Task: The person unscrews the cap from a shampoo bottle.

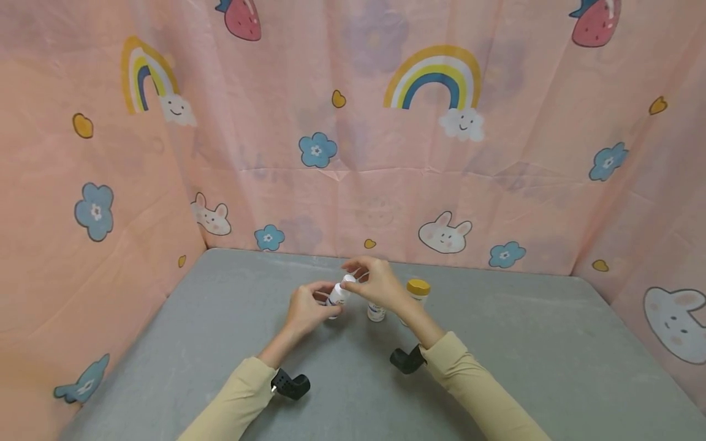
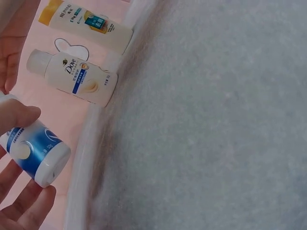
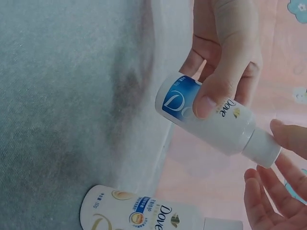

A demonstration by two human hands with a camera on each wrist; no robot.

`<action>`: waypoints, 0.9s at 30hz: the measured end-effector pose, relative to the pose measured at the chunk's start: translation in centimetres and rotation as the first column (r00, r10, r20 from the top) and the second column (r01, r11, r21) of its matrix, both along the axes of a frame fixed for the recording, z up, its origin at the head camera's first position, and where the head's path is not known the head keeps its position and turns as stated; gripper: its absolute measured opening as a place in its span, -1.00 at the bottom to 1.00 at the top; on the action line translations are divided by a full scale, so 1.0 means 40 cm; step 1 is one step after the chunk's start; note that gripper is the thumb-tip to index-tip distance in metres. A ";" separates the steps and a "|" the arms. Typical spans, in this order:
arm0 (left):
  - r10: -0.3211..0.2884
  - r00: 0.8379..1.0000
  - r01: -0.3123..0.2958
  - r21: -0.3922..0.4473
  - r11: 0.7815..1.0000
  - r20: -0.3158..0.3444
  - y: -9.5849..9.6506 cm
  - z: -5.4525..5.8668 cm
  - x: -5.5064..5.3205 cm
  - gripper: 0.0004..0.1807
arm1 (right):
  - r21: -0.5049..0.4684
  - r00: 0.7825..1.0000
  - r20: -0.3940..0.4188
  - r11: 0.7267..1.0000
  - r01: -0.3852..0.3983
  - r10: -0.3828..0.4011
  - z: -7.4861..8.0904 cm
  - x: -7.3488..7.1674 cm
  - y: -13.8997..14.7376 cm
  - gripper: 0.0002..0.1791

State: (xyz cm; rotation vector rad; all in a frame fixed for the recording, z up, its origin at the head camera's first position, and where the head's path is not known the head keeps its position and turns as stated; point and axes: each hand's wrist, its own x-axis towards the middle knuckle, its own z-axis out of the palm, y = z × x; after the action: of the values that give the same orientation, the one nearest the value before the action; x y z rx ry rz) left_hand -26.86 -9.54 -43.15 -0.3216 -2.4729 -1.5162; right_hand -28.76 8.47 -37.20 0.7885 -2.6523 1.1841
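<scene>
In the head view my left hand [image 1: 303,308] grips a small white Dove bottle [image 1: 337,296] with a blue label, tilted and raised off the table. Its thumb lies across the label in the right wrist view, with the fingers behind the bottle [image 3: 216,127]. My right hand [image 1: 382,286] pinches the white cap [image 3: 262,147] between thumb and fingertips. A second Dove bottle [image 2: 81,79], white with a gold-toned picture on its label, stands upright just beyond. Beside it is a Repano bottle [image 2: 91,26] with a yellow cap [image 1: 418,287], partly hidden by my right forearm in the head view.
A grey table [image 1: 220,343] spreads beneath both arms. Pink printed cloth [image 1: 375,184] hangs along its back and sides. Black wrist-worn mounts [image 1: 292,386] jut inward from both sleeves, low over the table.
</scene>
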 end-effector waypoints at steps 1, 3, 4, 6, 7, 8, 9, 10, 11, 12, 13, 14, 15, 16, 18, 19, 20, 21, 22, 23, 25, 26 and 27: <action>0.000 1.000 0.000 -0.005 1.000 -0.003 0.001 0.000 0.001 -0.56 | 0.001 1.000 -0.004 1.000 0.008 -0.008 -0.001 -0.001 0.001 -0.68; 0.000 1.000 0.000 -0.021 1.000 -0.015 0.003 -0.001 0.002 -0.56 | 0.005 1.000 -0.011 1.000 0.017 -0.017 -0.004 -0.002 0.002 -0.72; 0.001 1.000 -0.001 -0.023 1.000 -0.015 0.004 -0.001 0.002 -0.56 | 0.005 1.000 -0.013 1.000 0.019 -0.019 -0.005 -0.002 0.003 -0.74; 0.002 1.000 -0.003 -0.026 1.000 -0.023 0.005 -0.001 0.003 -0.56 | 0.005 1.000 -0.015 1.000 0.020 -0.020 -0.007 -0.003 0.005 -0.78; 0.002 1.000 -0.002 -0.026 1.000 -0.028 0.005 0.000 0.004 -0.56 | 0.003 1.000 -0.013 1.000 0.022 -0.022 -0.008 -0.003 0.005 -0.79; 0.001 0.999 -0.002 -0.025 1.000 -0.032 0.006 0.000 0.004 -0.56 | 0.001 1.000 -0.012 1.000 0.023 -0.023 -0.008 -0.002 0.006 -0.80; 0.002 1.000 -0.003 -0.022 1.000 -0.031 0.006 0.002 0.004 -0.56 | -0.002 1.000 -0.012 1.000 0.023 -0.023 -0.009 -0.002 0.006 -0.80; 0.002 1.000 -0.003 -0.018 1.000 -0.029 0.006 0.002 0.004 -0.56 | -0.008 1.000 -0.012 1.000 0.022 -0.022 -0.009 -0.002 0.007 -0.80; 0.002 1.000 -0.002 -0.017 1.000 -0.031 0.006 0.002 0.004 -0.56 | -0.009 1.000 -0.015 1.000 0.022 -0.022 -0.009 -0.002 0.007 -0.81; 0.000 1.000 -0.001 -0.017 1.000 -0.030 0.005 0.002 0.004 -0.56 | -0.013 1.000 -0.017 1.000 0.020 -0.020 -0.010 -0.002 0.008 -0.81; -0.002 0.999 0.002 -0.016 1.000 -0.033 0.005 0.002 0.004 -0.55 | -0.015 1.000 -0.018 1.000 0.017 -0.017 -0.009 -0.002 0.009 -0.81; -0.006 0.999 0.005 -0.015 1.000 -0.035 0.005 0.002 0.004 -0.55 | -0.018 1.000 -0.021 1.000 0.013 -0.013 -0.009 -0.002 0.010 -0.82; -0.009 0.999 0.009 -0.014 1.000 -0.033 0.006 0.003 0.004 -0.55 | -0.021 1.000 -0.026 1.000 0.004 -0.005 -0.008 -0.001 0.011 -0.82; -0.013 0.999 0.012 -0.013 1.000 -0.031 0.006 0.002 0.004 -0.55 | -0.023 1.000 -0.029 1.000 -0.003 0.003 -0.007 -0.001 0.012 -0.82; -0.021 0.999 0.021 -0.012 1.000 -0.033 0.006 0.001 0.003 -0.54 | -0.023 0.999 -0.028 1.000 -0.020 0.020 -0.005 -0.001 0.014 -0.83; -0.025 0.999 0.024 -0.010 1.000 -0.032 0.007 0.001 0.003 -0.54 | -0.019 0.999 -0.024 0.999 -0.028 0.028 -0.004 0.000 0.015 -0.82; -0.026 0.999 0.026 -0.007 1.000 -0.030 0.007 -0.001 0.002 -0.54 | -0.019 0.999 -0.019 0.999 -0.039 0.038 -0.002 0.001 0.016 -0.81; -0.027 0.999 0.027 -0.005 1.000 -0.026 0.007 -0.002 0.002 -0.54 | -0.016 0.999 -0.012 0.999 -0.045 0.045 0.000 0.002 0.016 -0.80; -0.029 0.999 0.029 -0.005 1.000 -0.027 0.007 -0.004 0.001 -0.54 | -0.014 0.999 -0.002 0.999 -0.048 0.048 0.001 0.003 0.016 -0.79; -0.030 0.999 0.030 -0.004 1.000 -0.030 0.007 -0.005 0.001 -0.54 | -0.012 0.999 0.005 0.999 -0.052 0.052 0.003 0.004 0.016 -0.77; -0.028 0.999 0.028 -0.001 1.000 -0.022 0.007 -0.006 0.003 -0.54 | -0.010 0.998 0.029 0.999 -0.048 0.048 0.006 0.007 0.016 -0.72; -0.027 1.000 0.027 -0.001 1.000 -0.017 0.007 -0.006 0.004 -0.54 | -0.009 0.998 0.038 0.999 -0.042 0.042 0.006 0.008 0.015 -0.71; -0.024 1.000 0.024 -0.001 1.000 -0.011 0.007 -0.006 0.006 -0.54 | -0.008 0.998 0.045 0.999 -0.032 0.032 0.007 0.009 0.015 -0.70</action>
State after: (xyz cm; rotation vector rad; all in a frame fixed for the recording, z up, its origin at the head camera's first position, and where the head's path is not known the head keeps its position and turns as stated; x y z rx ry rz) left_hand -26.62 -9.26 -43.39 -0.3593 -2.4702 -1.5189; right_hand -28.38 9.06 -36.94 0.8160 -2.6794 1.2331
